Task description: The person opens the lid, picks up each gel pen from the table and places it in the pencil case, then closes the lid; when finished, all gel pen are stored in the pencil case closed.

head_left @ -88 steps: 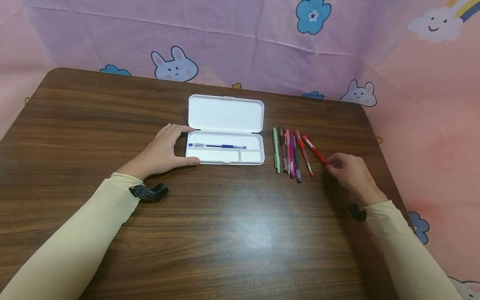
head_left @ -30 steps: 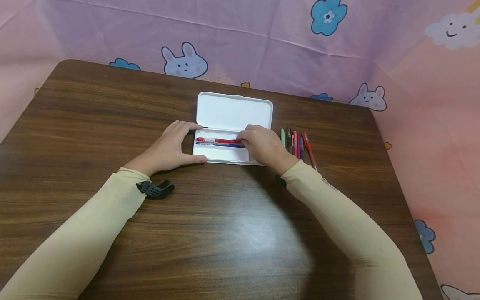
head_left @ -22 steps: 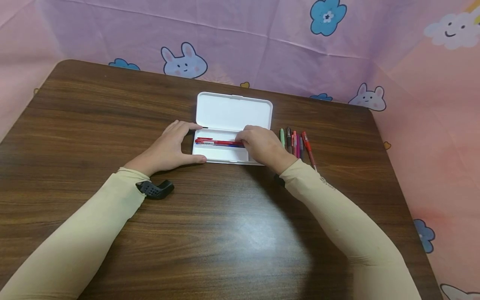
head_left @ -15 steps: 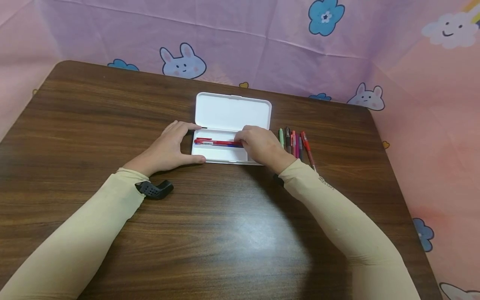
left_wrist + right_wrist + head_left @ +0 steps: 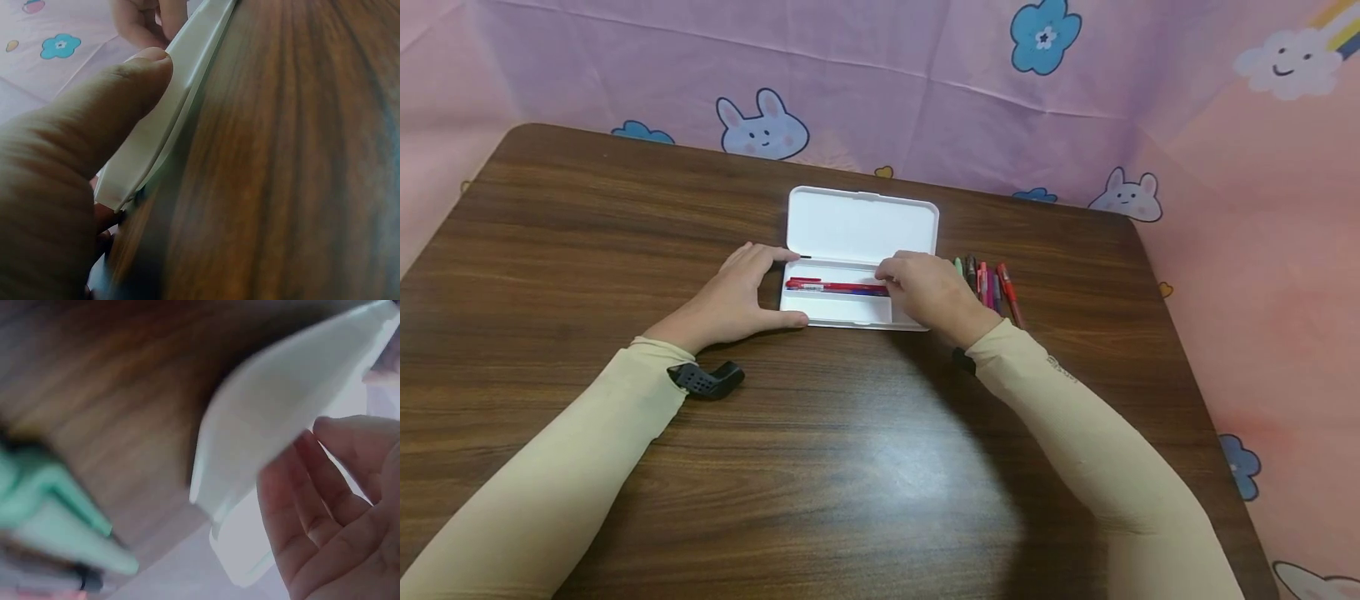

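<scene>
A white pencil case lies with its lid back on the table in the head view. In its long compartment a red pen lies along a blue pen, which it mostly covers. My left hand holds the case's left end, thumb at the front edge and fingers at the hinge side; the left wrist view shows the thumb against the wall. Over the right part of the case hovers my right hand, fingers loosely bent. No pen shows between its fingers in the right wrist view.
Right of the case lie several pens, among them a green pen and another red pen, partly hidden by my right hand and sleeve. A patterned cloth stands behind the wooden table.
My right hand has brought the red pen from the table's right side into the case and let go. Just now it has drawn slightly right. The left hand keeps its hold.
</scene>
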`<state>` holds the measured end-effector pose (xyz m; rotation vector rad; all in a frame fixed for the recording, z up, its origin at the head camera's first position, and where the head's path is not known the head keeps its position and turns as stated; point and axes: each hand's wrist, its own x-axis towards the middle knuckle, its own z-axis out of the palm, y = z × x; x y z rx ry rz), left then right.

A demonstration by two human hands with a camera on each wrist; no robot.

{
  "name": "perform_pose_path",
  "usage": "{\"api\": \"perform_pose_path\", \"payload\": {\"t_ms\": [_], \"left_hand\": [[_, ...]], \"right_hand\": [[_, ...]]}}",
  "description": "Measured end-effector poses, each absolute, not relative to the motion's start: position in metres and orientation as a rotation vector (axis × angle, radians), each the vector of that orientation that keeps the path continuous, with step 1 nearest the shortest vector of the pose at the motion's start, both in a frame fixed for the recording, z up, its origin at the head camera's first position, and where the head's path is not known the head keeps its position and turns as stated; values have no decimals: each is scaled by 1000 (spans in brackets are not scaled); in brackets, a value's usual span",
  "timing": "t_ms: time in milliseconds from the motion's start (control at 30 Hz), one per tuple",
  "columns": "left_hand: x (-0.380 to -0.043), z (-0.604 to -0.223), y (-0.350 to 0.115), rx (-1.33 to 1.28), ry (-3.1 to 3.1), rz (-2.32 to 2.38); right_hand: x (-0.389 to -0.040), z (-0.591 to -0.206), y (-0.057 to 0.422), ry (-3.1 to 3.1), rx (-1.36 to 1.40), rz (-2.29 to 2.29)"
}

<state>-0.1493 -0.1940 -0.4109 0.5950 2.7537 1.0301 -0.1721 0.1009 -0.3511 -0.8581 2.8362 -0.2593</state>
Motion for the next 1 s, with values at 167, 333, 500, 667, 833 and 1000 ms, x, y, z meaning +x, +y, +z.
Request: {"api": "perform_pose_path", "payload": {"t_ms": [167,333,500,667,833,1000], "left_hand": [[-149,-412,-193,589,2758,1028],[-150,-412,-194,590,2757,1025],[-150,-413,-195,592,2757,1024],[-150,-413,-197,575,2760,1018],[-149,-412,-196,573,2761,1016],[-150,-411,-193,581,2759,1018]], "right_hand": [[-164,-339,125,2885,-860,-287],[-155,-329,170,2955,-784,-400],[-151,-325,219,2952,-603,-560],[-144,-324,258,2877,-392,-692],[-132,-328,282,2784,-237,-726],[-120,-341,294,2742,-191,-732]]}}
